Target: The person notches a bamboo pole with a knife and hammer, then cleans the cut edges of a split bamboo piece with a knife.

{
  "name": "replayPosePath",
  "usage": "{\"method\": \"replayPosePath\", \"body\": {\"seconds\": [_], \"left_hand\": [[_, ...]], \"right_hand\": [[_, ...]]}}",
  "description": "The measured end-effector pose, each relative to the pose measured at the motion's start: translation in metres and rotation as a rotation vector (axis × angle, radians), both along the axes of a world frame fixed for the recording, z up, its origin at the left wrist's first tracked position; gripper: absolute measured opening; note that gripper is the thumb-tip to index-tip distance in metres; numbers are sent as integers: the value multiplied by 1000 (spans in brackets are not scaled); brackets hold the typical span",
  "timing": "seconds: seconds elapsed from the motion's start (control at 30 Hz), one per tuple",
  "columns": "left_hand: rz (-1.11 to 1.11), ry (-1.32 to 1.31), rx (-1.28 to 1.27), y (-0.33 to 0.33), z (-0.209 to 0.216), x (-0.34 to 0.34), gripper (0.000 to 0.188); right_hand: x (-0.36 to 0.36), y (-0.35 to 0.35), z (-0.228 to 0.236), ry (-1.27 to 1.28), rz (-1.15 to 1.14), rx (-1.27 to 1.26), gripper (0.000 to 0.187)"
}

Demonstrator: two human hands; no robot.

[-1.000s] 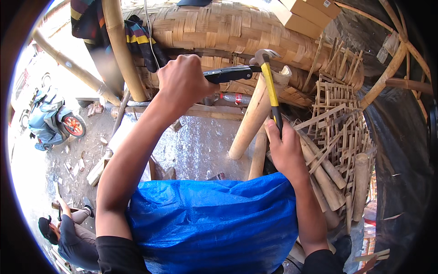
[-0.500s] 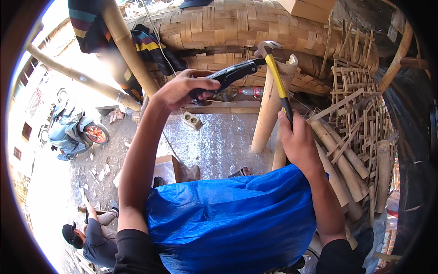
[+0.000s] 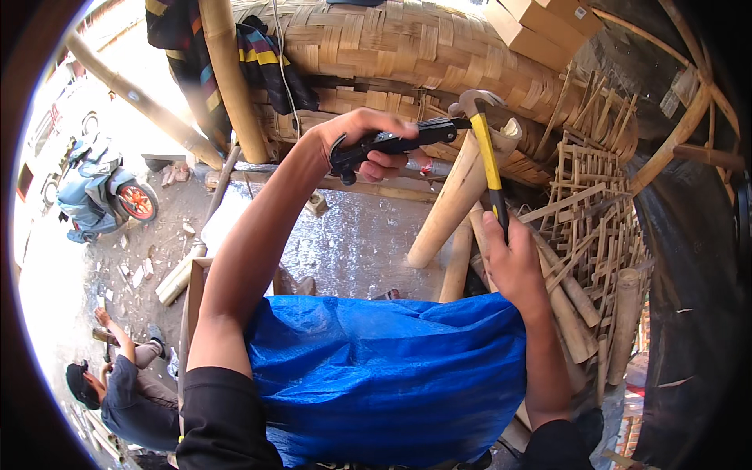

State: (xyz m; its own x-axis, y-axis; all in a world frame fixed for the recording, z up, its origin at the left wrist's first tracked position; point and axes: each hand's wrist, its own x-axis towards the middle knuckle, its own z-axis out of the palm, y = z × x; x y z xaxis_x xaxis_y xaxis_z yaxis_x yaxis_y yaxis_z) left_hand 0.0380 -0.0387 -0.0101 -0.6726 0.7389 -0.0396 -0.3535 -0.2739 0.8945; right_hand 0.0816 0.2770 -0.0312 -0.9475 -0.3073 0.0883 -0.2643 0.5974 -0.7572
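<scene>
My left hand (image 3: 374, 141) grips a black-handled folding tool (image 3: 411, 138) with a pivot bolt. Its dark far end meets the top of a thick bamboo tube (image 3: 446, 207), partly covered by the hammer, so I cannot tell the kind of blade. In my right hand (image 3: 513, 262) is a claw hammer (image 3: 487, 149) with a yellow and black handle, held by its lower end. The hammer head overlaps the tube's upper rim in view; contact cannot be made out. The tube stands tilted, its top leaning to the right.
A blue tarp (image 3: 384, 368) covers my lap. Bamboo poles (image 3: 568, 313) and a slatted bamboo frame (image 3: 595, 196) crowd the right side. Woven bamboo (image 3: 376, 43) and cardboard boxes (image 3: 540, 31) lie beyond. At left are a motor scooter (image 3: 98, 196) and another person (image 3: 133, 399) sitting low.
The view has shifted. The bamboo tube leans further right at its top, and the hammer and the folding tool remain together at its upper end. My left wrist is bent more over the tool.
</scene>
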Motion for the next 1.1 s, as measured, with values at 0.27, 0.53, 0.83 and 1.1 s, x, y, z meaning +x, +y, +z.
{"method": "replayPosePath", "body": {"seconds": [0.27,0.53,0.83,1.1], "left_hand": [[90,-4,-255,27,20,2,29],[150,139,-657,36,37,1,41],[235,95,-619,-6,22,19,25],[231,-110,-161,-36,-14,4,48]], "right_hand": [[-1,10,3,-223,58,-343,35],[9,20,17,-243,-40,-546,40],[-20,136,-26,30,-476,-326,42],[-74,288,-192,188,-748,395,46]]}}
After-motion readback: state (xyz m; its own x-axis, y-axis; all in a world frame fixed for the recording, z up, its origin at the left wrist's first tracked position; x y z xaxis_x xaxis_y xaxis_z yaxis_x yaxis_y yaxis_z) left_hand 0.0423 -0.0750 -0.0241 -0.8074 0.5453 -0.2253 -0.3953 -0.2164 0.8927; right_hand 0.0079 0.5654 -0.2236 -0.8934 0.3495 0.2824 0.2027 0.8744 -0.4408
